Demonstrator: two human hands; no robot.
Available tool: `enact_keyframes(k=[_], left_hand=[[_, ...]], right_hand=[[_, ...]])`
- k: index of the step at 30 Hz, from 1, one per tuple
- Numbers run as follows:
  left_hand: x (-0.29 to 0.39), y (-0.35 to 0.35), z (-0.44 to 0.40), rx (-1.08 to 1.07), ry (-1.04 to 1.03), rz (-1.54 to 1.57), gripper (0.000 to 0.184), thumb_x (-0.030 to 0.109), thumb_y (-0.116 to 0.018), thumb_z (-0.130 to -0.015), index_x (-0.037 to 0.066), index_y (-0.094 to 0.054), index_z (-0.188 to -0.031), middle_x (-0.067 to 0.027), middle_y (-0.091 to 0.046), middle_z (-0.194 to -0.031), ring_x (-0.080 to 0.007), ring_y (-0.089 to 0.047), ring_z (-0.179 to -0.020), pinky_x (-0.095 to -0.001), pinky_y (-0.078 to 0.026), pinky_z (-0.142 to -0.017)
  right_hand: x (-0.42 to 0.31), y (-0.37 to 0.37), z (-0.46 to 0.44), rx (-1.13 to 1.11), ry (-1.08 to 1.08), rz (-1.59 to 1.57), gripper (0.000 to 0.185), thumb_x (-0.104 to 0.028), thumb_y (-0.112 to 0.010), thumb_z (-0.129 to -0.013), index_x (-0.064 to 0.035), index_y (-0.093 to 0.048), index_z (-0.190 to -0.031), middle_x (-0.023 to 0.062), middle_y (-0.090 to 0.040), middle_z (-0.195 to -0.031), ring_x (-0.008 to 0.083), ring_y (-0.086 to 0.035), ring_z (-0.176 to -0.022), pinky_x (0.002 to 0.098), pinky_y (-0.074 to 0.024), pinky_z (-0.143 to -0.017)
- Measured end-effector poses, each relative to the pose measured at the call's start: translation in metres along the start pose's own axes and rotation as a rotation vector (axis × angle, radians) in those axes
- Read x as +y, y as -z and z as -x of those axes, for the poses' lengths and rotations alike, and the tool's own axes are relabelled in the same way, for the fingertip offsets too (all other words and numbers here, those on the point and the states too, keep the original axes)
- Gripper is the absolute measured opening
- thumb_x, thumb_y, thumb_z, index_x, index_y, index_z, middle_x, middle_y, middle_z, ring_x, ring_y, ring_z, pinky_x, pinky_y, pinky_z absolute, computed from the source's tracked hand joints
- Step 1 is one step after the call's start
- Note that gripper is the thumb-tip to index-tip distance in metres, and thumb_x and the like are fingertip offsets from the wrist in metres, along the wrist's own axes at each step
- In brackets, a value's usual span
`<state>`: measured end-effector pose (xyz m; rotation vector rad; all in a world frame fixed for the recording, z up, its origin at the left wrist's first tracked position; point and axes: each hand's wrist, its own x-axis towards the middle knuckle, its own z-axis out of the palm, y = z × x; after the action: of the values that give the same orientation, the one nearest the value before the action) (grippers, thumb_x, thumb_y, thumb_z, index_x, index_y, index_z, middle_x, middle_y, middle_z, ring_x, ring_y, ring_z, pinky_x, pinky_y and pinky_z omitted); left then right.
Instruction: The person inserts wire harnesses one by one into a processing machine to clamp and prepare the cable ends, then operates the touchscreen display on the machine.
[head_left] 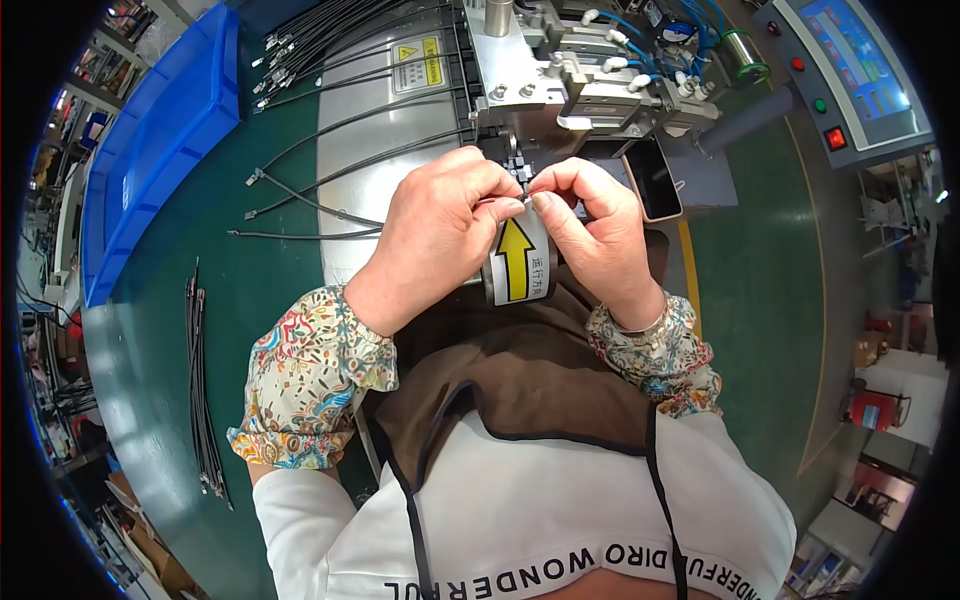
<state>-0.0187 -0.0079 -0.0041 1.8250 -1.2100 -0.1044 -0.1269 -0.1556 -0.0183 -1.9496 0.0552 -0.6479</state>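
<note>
My left hand [440,225] is closed in a pinch, thumb against forefinger, around what looks like the end of a black cable [310,236] whose tail runs out to the left from under the palm. Right beside it, my right hand [600,230] pinches at the same spot; the tiny piece between the fingertips is mostly hidden. Both sets of fingertips meet just in front of a small metal fixture [516,165] of the machine. Below them is a white label with a yellow arrow [516,262].
Several black cables [390,150] lie across the metal plate [345,170], with another bundle [205,390] on the green table. A blue bin [165,150] stands at left. Pneumatic cylinders [610,90] rise ahead. A control panel [850,70] and a dark open-topped box [655,180] are at right.
</note>
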Motion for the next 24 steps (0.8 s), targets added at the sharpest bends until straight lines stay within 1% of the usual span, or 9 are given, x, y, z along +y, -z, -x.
enact_keyframes(k=[5,7,10,13,14,16,19,20,24], left_hand=[[0.001,-0.002,0.0,0.025,-0.008,0.02,0.01,0.001,-0.07,-0.074,0.003,-0.06,-0.077,-0.0101,-0.056,-0.073,-0.0292,-0.059,-0.069,-0.0384,-0.046,-0.06],[0.002,-0.003,0.0,0.057,-0.086,-0.008,0.013,-0.001,-0.07,-0.072,0.003,-0.058,-0.077,-0.0099,-0.054,-0.074,-0.0292,-0.058,-0.07,-0.0385,-0.046,-0.059],[0.005,-0.003,0.001,0.116,-0.205,-0.122,0.016,-0.002,-0.07,-0.071,0.004,-0.057,-0.078,-0.0096,-0.053,-0.075,-0.0292,-0.058,-0.071,-0.0384,-0.046,-0.057],[0.006,-0.001,0.001,0.169,-0.276,-0.181,0.015,-0.002,-0.07,-0.071,0.004,-0.057,-0.077,-0.0095,-0.052,-0.073,-0.029,-0.058,-0.069,-0.0372,-0.046,-0.056],[0.006,-0.001,0.001,0.186,-0.292,-0.186,0.015,-0.002,-0.07,-0.071,0.003,-0.057,-0.077,-0.0096,-0.052,-0.072,-0.029,-0.057,-0.068,-0.0367,-0.046,-0.055],[0.004,0.0,-0.001,0.135,-0.166,-0.004,0.013,-0.004,-0.07,-0.072,0.002,-0.059,-0.077,-0.0072,-0.054,-0.071,-0.02,-0.055,-0.063,-0.0306,-0.043,-0.054],[-0.002,-0.001,-0.001,0.063,0.015,0.186,0.011,-0.004,-0.071,-0.074,0.0,-0.06,-0.076,-0.0044,-0.056,-0.071,-0.0109,-0.052,-0.062,-0.0252,-0.041,-0.055],[-0.003,-0.001,-0.001,0.039,0.073,0.235,0.011,-0.003,-0.071,-0.075,-0.001,-0.06,-0.075,-0.0035,-0.056,-0.072,-0.0086,-0.052,-0.063,-0.024,-0.041,-0.056],[-0.002,-0.002,-0.001,0.032,0.085,0.218,0.01,-0.002,-0.071,-0.077,-0.001,-0.061,-0.076,-0.002,-0.057,-0.072,-0.0064,-0.05,-0.064,-0.0231,-0.041,-0.056]], right_hand=[[0.002,-0.006,0.0,0.001,-0.113,-0.173,0.005,0.001,-0.06,-0.085,0.001,-0.06,-0.09,0.0013,-0.06,-0.081,0.0055,-0.054,-0.069,0.0215,-0.0457,-0.061],[0.005,-0.008,0.002,-0.017,-0.21,-0.348,0.005,0.001,-0.057,-0.086,-0.0002,-0.059,-0.09,-0.0015,-0.058,-0.081,0.0033,-0.051,-0.069,0.02,-0.044,-0.061],[-0.002,-0.009,0.0,-0.009,-0.241,-0.556,0.006,0.002,-0.054,-0.086,-0.0019,-0.057,-0.089,-0.0038,-0.056,-0.081,0.0017,-0.048,-0.069,0.0191,-0.0427,-0.062],[0.0,0.003,0.0,-0.102,-0.393,-0.631,0.005,0.002,-0.057,-0.086,-0.002,-0.057,-0.089,-0.003,-0.058,-0.082,0.0025,-0.05,-0.071,0.0201,-0.0438,-0.064],[-0.001,0.004,-0.001,-0.112,-0.381,-0.632,0.004,0.001,-0.058,-0.086,-0.0014,-0.058,-0.09,-0.0023,-0.059,-0.083,0.003,-0.051,-0.071,0.0205,-0.0444,-0.064],[-0.003,0.006,-0.002,-0.129,-0.355,-0.635,0.005,-0.001,-0.061,-0.086,-0.0002,-0.06,-0.091,-0.0007,-0.062,-0.085,0.004,-0.054,-0.073,0.0212,-0.0455,-0.064],[0.002,0.005,-0.004,-0.081,0.028,-0.123,0.009,-0.004,-0.066,-0.086,0.0013,-0.063,-0.093,0.0019,-0.065,-0.085,0.0054,-0.058,-0.075,0.022,-0.0469,-0.065],[-0.001,0.004,-0.004,-0.055,-0.011,-0.148,0.009,-0.005,-0.066,-0.086,0.0015,-0.063,-0.092,0.0024,-0.065,-0.084,0.0057,-0.058,-0.075,0.0222,-0.0471,-0.065],[-0.009,0.002,-0.006,-0.018,-0.15,-0.216,0.011,-0.006,-0.068,-0.086,0.0018,-0.064,-0.092,0.0035,-0.065,-0.082,0.0058,-0.059,-0.075,0.0228,-0.0474,-0.065]])
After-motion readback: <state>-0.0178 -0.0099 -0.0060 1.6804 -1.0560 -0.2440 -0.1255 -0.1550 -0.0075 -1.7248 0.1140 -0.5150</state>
